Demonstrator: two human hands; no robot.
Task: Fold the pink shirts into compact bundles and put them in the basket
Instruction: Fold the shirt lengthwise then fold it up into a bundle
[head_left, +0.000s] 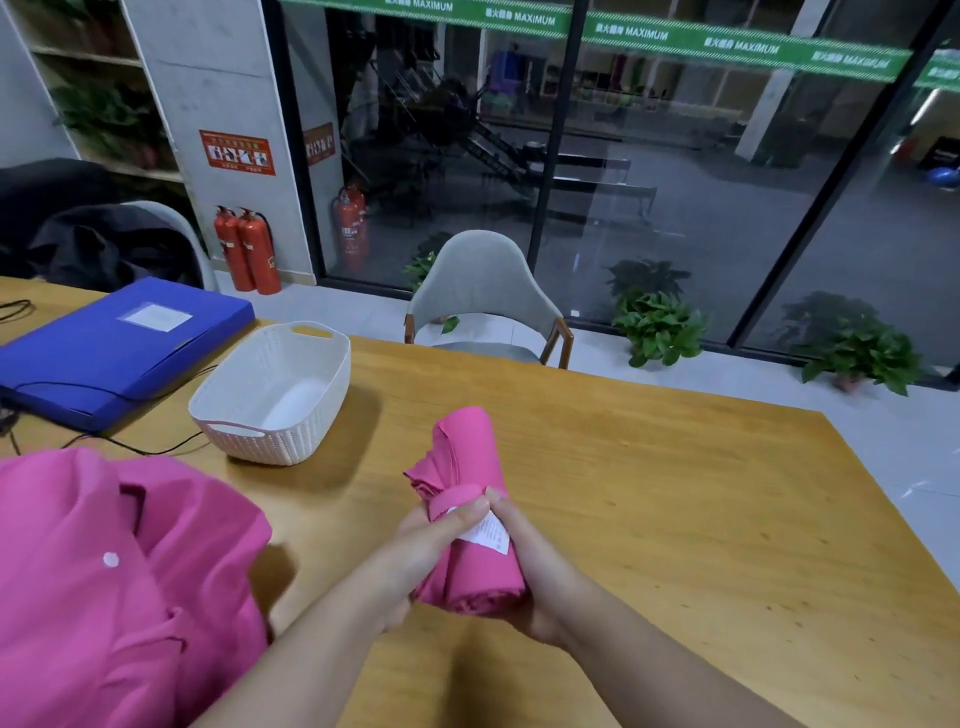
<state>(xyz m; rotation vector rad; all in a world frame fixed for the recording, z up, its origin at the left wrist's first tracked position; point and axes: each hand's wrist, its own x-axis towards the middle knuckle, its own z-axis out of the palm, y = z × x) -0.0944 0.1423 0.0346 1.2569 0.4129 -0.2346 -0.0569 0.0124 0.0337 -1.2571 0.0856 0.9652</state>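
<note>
at the near middle of the wooden table (675, 493), a tightly rolled pink cotton shirt bundle (470, 519) is held just above the surface, one end raised toward the far side so the roll can be finished in the air. it is clasped from both sides: the left hand (415, 551) is wrapped around its near half with the thumb pressed on a band of fabric beside the white care label (488, 535), and the right hand (524, 571) is cupped under and around the other flank, seemingly so the outer layer can be tucked over and the roll kept from springing open. both grips are closed firmly on the cloth. to the left, the white woven-pattern plastic basket (228, 431) is set empty and within reach, apparently ready for the bundle. nearer, at the left edge, a loose unfolded pink button shirt (104, 597) is left spread out for later. behind the basket a blue flat document case (104, 353) is laid.
</note>
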